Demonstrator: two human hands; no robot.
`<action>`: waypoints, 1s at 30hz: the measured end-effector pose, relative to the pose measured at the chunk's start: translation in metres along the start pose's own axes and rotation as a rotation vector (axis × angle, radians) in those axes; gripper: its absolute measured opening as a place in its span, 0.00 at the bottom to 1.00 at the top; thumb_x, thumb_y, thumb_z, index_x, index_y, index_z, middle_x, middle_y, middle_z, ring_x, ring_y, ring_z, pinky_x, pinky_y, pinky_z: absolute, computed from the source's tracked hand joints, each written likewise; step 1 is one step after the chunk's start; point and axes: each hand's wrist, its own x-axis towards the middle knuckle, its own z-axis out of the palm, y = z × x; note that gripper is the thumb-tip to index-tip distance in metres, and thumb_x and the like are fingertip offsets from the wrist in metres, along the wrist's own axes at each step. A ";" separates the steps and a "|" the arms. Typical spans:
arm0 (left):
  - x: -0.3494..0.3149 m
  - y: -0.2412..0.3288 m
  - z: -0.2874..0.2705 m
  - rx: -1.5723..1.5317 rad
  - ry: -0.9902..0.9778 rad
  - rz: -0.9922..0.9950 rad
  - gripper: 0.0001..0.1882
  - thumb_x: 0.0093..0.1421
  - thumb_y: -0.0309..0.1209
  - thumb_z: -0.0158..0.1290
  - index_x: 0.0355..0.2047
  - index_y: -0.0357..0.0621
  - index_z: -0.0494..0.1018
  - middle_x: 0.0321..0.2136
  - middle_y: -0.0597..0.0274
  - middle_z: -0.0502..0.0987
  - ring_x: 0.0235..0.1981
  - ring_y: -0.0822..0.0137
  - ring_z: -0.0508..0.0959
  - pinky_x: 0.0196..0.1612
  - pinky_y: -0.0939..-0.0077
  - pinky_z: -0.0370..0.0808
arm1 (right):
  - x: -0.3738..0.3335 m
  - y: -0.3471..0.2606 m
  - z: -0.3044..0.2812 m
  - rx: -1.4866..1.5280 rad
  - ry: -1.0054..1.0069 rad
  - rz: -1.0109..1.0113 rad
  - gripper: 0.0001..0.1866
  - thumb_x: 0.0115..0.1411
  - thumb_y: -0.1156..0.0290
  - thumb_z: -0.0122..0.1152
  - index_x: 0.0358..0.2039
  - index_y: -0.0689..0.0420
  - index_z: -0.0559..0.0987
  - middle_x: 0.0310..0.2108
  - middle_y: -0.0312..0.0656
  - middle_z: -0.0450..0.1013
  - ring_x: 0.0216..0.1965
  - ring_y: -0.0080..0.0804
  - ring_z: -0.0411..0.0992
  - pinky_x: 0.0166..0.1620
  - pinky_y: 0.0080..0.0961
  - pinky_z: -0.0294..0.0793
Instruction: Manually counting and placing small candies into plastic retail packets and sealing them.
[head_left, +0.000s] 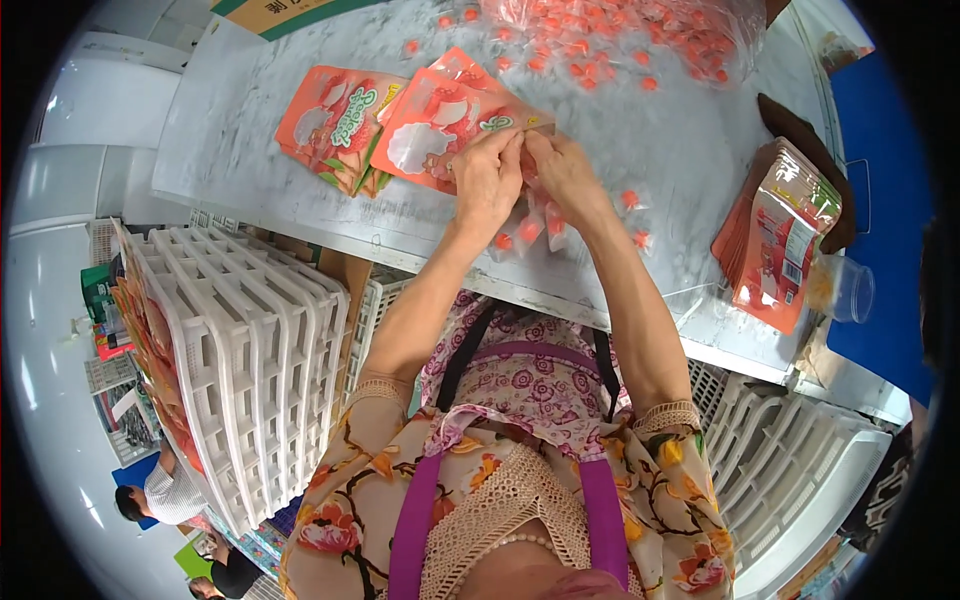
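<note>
Our left hand [489, 182] and right hand [568, 178] pinch one red pouch [450, 118]; wrapped red candies [592, 71] at 1 o'clock, pouch stack [778, 235] at 3.

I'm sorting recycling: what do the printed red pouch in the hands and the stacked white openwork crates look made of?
Printed red pouch: probably plastic film, mostly matte, given its thin, smooth front. Stacked white openwork crates: likely moulded plastic, satin, given their uniform ribs.
</note>
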 end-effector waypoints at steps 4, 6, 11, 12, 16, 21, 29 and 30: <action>0.002 -0.002 0.008 0.049 0.066 0.064 0.09 0.60 0.25 0.52 0.37 0.33 0.78 0.30 0.44 0.79 0.32 0.47 0.79 0.36 0.61 0.75 | 0.003 0.001 0.006 0.338 -0.026 0.067 0.21 0.63 0.54 0.53 0.39 0.63 0.78 0.34 0.41 0.76 0.30 0.27 0.71 0.33 0.24 0.71; 0.001 -0.003 0.009 0.046 0.088 0.057 0.09 0.59 0.25 0.52 0.36 0.33 0.78 0.30 0.44 0.79 0.32 0.47 0.79 0.37 0.61 0.75 | -0.006 -0.017 0.005 0.489 -0.019 0.101 0.21 0.63 0.53 0.54 0.39 0.61 0.78 0.33 0.39 0.76 0.27 0.26 0.70 0.30 0.24 0.70; 0.002 -0.014 0.012 0.069 0.122 0.039 0.09 0.59 0.27 0.53 0.35 0.34 0.78 0.29 0.45 0.79 0.32 0.48 0.79 0.36 0.61 0.75 | -0.012 -0.011 -0.013 0.828 -0.238 0.254 0.16 0.64 0.57 0.58 0.39 0.57 0.78 0.29 0.34 0.74 0.25 0.19 0.70 0.20 0.21 0.67; 0.005 -0.015 0.010 0.058 0.084 0.054 0.09 0.59 0.27 0.53 0.36 0.35 0.78 0.29 0.46 0.79 0.31 0.48 0.79 0.35 0.62 0.75 | -0.007 -0.007 -0.016 0.832 -0.233 0.268 0.16 0.64 0.57 0.58 0.39 0.57 0.78 0.29 0.34 0.74 0.25 0.19 0.70 0.20 0.21 0.67; 0.008 -0.013 0.007 -0.118 -0.038 -0.145 0.08 0.59 0.27 0.54 0.36 0.37 0.79 0.27 0.48 0.79 0.29 0.50 0.78 0.32 0.64 0.74 | -0.015 -0.003 -0.006 0.824 -0.132 0.192 0.13 0.64 0.63 0.58 0.40 0.60 0.78 0.29 0.33 0.74 0.25 0.20 0.70 0.23 0.20 0.69; 0.001 0.001 0.014 -0.019 0.000 0.112 0.07 0.59 0.26 0.53 0.34 0.37 0.78 0.29 0.49 0.79 0.29 0.49 0.78 0.32 0.61 0.75 | -0.007 0.000 0.014 0.552 0.212 0.106 0.08 0.63 0.71 0.56 0.38 0.62 0.77 0.28 0.36 0.73 0.21 0.24 0.68 0.25 0.21 0.70; 0.017 -0.002 0.004 0.047 0.003 0.152 0.10 0.60 0.29 0.52 0.39 0.44 0.81 0.27 0.51 0.79 0.32 0.55 0.79 0.39 0.65 0.74 | 0.008 -0.004 -0.003 1.364 -0.104 0.222 0.08 0.58 0.76 0.51 0.37 0.65 0.74 0.35 0.45 0.73 0.31 0.32 0.70 0.32 0.26 0.72; 0.018 -0.002 0.005 0.023 0.013 0.111 0.10 0.60 0.29 0.52 0.40 0.45 0.81 0.28 0.51 0.79 0.33 0.56 0.79 0.40 0.66 0.74 | 0.005 -0.005 -0.004 1.610 -0.198 0.202 0.10 0.57 0.78 0.51 0.39 0.66 0.73 0.37 0.47 0.73 0.34 0.34 0.70 0.37 0.28 0.73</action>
